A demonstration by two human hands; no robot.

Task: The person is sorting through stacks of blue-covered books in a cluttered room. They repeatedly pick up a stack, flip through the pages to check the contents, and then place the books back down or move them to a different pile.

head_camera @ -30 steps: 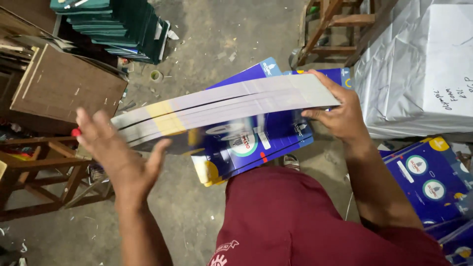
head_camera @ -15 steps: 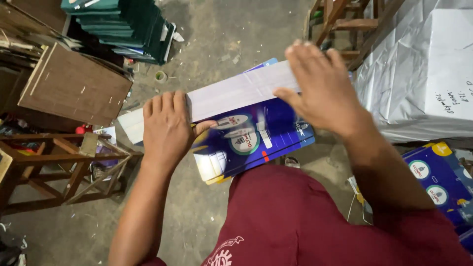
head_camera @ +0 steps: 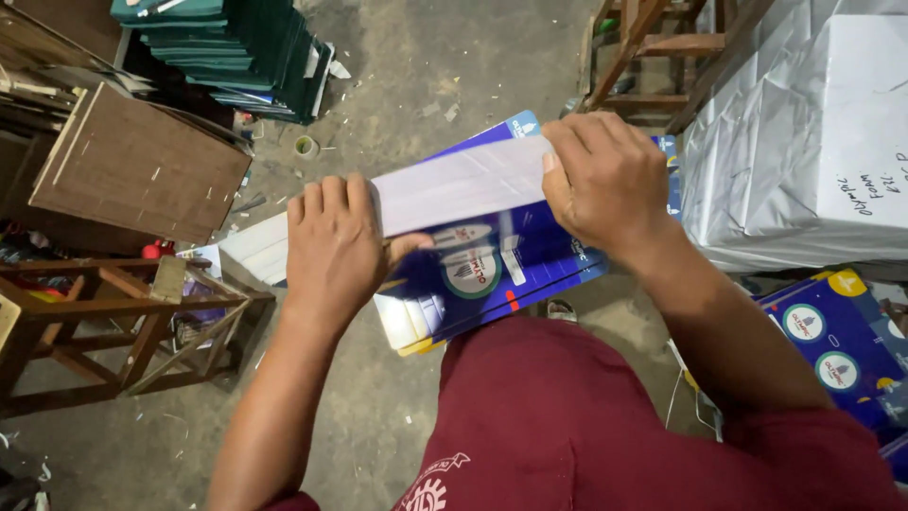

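My left hand [head_camera: 333, 254] lies palm down over the left half of a long white stack of paper sheets [head_camera: 454, 185], its thumb curled underneath. At the stack's right end my right hand [head_camera: 605, 180] grips it from above, fingers wrapped over the far edge. The stack is held tilted, left end lower, over a blue printed cover sheet [head_camera: 501, 265] with round emblems that rests above my maroon-clad lap. The stack's left tip [head_camera: 253, 248] sticks out beyond my left hand.
A wooden stool frame [head_camera: 113, 312] stands at the left, a brown board [head_camera: 132, 166] behind it. Green book stacks [head_camera: 236, 47] sit at the top left. A grey wrapped bundle [head_camera: 804, 132] fills the right, more blue covers [head_camera: 832, 350] below it. Another wooden frame [head_camera: 653, 47] stands behind.
A second ago my hands held the stack by its two ends, left palm open. Both hands have since come over the top of it and pressed down, right hand sliding left.
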